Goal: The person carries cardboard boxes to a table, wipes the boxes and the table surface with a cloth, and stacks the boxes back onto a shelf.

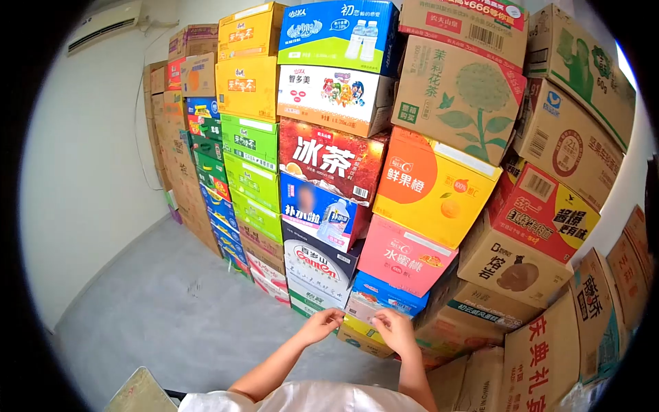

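Note:
My left hand (322, 326) hovers low in the middle of the view, its fingers curled together in a pinch. A short gap to its right, my right hand (394, 328) is closed in a like way, thumb against fingertips. What either hand holds, if anything, is too small to make out. Behind them rise stacked drink cartons: a white and dark Ganten water carton (319, 264) beyond my left hand, and a blue carton (391, 295) and a pink peach juice carton (405, 254) beyond my right. A yellow carton (364, 329) shows low between the hands.
Tall carton stacks line the wall, including a red iced tea carton (329, 158) and an orange juice carton (432, 185). Brown cartons (542, 350) crowd the right side. Grey floor (185, 309) lies at left, with a chair-like edge (141, 393) at bottom left.

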{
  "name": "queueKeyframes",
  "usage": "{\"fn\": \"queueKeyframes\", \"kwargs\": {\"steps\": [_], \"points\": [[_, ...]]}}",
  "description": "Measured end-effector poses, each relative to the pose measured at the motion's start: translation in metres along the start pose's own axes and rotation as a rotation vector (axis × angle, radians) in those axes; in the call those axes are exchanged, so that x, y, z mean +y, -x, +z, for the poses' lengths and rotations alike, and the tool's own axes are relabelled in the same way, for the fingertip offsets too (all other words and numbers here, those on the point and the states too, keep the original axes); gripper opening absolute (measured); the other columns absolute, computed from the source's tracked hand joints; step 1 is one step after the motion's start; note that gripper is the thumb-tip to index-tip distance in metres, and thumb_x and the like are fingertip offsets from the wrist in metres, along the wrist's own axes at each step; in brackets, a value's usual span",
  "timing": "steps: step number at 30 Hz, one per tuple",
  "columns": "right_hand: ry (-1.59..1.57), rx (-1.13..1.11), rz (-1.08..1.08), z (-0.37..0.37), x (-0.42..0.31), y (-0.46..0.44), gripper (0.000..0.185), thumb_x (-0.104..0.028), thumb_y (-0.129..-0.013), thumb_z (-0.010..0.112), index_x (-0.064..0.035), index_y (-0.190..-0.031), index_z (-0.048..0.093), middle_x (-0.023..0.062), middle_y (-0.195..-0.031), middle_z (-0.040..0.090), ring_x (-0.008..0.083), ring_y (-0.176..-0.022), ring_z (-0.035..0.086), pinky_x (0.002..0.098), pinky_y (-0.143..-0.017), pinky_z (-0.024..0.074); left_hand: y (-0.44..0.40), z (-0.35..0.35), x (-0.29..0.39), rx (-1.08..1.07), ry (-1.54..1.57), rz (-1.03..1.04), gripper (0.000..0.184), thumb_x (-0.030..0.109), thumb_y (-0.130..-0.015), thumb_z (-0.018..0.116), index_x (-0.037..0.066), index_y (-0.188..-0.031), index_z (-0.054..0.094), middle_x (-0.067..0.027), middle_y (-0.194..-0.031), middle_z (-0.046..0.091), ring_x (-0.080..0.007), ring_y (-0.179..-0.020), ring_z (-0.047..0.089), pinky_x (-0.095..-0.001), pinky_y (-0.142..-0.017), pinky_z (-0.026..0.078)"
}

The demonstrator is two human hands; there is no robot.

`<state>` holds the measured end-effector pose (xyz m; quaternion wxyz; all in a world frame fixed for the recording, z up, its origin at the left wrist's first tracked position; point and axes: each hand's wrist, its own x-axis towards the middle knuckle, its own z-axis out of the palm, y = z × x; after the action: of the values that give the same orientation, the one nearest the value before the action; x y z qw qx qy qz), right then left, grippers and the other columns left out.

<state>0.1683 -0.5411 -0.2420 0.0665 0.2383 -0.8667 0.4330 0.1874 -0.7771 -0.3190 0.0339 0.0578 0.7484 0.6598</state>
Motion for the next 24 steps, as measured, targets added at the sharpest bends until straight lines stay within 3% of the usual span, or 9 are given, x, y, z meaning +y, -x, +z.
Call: {"fn": "queueKeyframes", "kwargs": {"steps": [6,8,11,18,24], "points": [[-0.018,-0.013,0.031,-0.019,0.031,-0.011,0.015,-0.011,-0.083,0.066,0.0006,-0.092,0.063,0.0131,-0.080,0.068,0.0205,-0.074,0.068,0.0299,-0.066,0.0523,-0.026,0.036,-0.020,-0.050,0.064,0.118,0.027,0.015,-0.089,0.058,0.001,-0.112,0.060,-0.0053,-0.088,0.065,-0.0123,-0.080,0.060,-0.0279,-0.074,0.049],[-0.037,-0.042,0.041,-0.014,0.044,-0.017,0.015,-0.011,-0.083,0.066,0.0005,-0.092,0.063,0.0131,-0.079,0.068,0.0201,-0.074,0.068,0.0298,-0.065,0.0521,-0.028,0.037,-0.018,-0.066,-0.087,0.129,0.027,0.016,-0.088,0.058,0.001,-0.111,0.059,-0.0064,-0.087,0.065,-0.0142,-0.078,0.062,-0.0280,-0.072,0.050],[-0.047,-0.068,0.028,0.001,0.053,-0.032,0.017,-0.015,-0.082,0.066,-0.0018,-0.092,0.063,0.0135,-0.083,0.067,0.0259,-0.073,0.067,0.0334,-0.064,0.0509,-0.026,0.034,-0.018,-0.006,-0.154,0.096,0.027,0.016,-0.088,0.060,0.001,-0.109,0.059,-0.0080,-0.087,0.065,-0.0156,-0.077,0.063,-0.0289,-0.071,0.051],[-0.091,-0.209,-0.083,0.020,0.038,-0.056,0.018,-0.016,-0.083,0.066,-0.0013,-0.093,0.064,0.0133,-0.085,0.067,0.0254,-0.075,0.067,0.0329,-0.064,0.0509,-0.014,0.024,-0.009,0.114,-0.053,0.029,0.026,0.019,-0.088,0.060,0.001,-0.107,0.059,-0.0087,-0.087,0.066,-0.0163,-0.076,0.064,-0.0308,-0.070,0.051],[-0.069,-0.233,-0.095,0.034,0.035,-0.077,0.020,-0.014,-0.084,0.065,0.0026,-0.094,0.063,0.0163,-0.086,0.068,0.0230,-0.077,0.068,0.0311,-0.067,0.0527,-0.014,0.003,-0.011,0.109,-0.175,-0.015,0.028,0.022,-0.092,0.058,0.003,-0.113,0.059,-0.0064,-0.094,0.065,-0.0131,-0.083,0.060,-0.0291,-0.076,0.049]]}}
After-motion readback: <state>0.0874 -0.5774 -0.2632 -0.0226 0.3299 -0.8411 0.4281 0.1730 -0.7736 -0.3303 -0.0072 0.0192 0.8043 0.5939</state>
